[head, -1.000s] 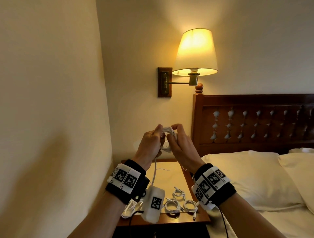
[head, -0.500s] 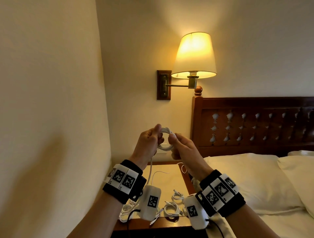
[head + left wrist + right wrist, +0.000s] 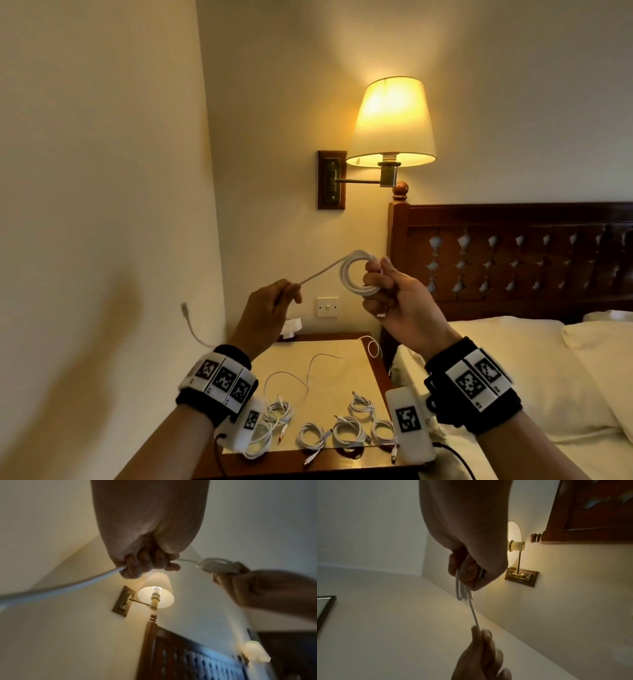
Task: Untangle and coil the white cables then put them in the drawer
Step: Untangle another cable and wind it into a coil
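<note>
My right hand [image 3: 387, 287] pinches a small coil of white cable [image 3: 356, 277] held up in front of the wall. A taut strand runs from the coil down-left to my left hand [image 3: 274, 305], whose curled fingers grip it [image 3: 147, 563]. The cable's free end [image 3: 186, 311] swings out past my left wrist. In the right wrist view the coil's loops [image 3: 462, 588] hang from my fingers and the strand leads to the left hand's fingertips [image 3: 481, 632]. Several coiled white cables [image 3: 346, 431] lie on the nightstand [image 3: 373, 363]. One loose cable [image 3: 308, 373] lies behind them. No drawer is in view.
A lit wall lamp [image 3: 390, 123] hangs above the nightstand. A dark wooden headboard [image 3: 513, 253] and a bed with white pillows [image 3: 513, 370] are on the right. A wall [image 3: 102, 205] is close on the left, and a light switch [image 3: 327, 306] is behind my hands.
My hands have come apart: the left pulled down and left, drawing a strand out taut from the coil, which stays in the right hand. The view tilted down.
</note>
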